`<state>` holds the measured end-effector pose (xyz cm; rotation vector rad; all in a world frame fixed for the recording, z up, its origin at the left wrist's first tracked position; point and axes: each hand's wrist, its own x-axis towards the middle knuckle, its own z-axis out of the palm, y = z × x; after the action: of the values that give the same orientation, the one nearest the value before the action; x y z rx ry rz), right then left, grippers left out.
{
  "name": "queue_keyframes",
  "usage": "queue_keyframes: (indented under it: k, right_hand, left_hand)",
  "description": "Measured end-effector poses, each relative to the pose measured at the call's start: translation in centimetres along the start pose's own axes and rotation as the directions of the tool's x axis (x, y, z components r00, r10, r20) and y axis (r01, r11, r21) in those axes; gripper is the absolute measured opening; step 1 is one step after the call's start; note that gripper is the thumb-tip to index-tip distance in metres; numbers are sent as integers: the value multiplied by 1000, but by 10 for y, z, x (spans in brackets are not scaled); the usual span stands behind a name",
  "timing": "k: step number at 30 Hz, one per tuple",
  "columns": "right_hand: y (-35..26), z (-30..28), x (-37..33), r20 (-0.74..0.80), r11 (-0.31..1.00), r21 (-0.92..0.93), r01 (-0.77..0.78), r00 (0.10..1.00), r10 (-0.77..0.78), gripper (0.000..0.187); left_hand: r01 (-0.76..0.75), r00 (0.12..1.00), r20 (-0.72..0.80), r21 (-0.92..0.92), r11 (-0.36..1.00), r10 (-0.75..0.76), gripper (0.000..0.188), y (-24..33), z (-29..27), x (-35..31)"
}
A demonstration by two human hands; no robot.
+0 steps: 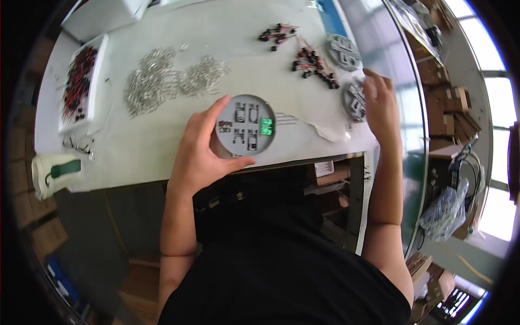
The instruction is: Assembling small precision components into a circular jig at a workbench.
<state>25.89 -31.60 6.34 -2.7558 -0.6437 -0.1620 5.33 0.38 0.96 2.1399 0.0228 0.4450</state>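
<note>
My left hand (197, 146) grips a round grey disc-shaped housing (244, 143) by its left side, thumb below and fingers above. Its face has several dark cutouts with small parts and a lit green digit display (266, 127). My right hand (381, 100) is at the table's right side, its fingers curled beside a second grey round housing (355, 101). Whatever those fingers may hold is hidden. A further grey round housing (344, 52) lies just beyond it. Black parts with red wires (313, 64) are scattered to the left of these two.
Two heaps of small clear-and-metal pieces (151, 81) lie on the white table (124, 157). A white tray (97, 70) of red-and-black wired parts stands at the left, with a white-and-green device (59, 172) at the near left corner. A torn plastic sheet (330, 130) lies front right.
</note>
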Motion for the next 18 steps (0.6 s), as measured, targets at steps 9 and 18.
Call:
queue_keyframes:
  k: [9,18]
  right_hand:
    - [-143,19,-25,304,880,352,320,850,-431,20]
    - [-159,31,-24,343,877,292,382,814,-469,26]
  left_hand:
    - [66,998,-3,17,998,-66,108,7,1,-3]
    - [52,999,7,23,998,-52,110,6,-2,-1]
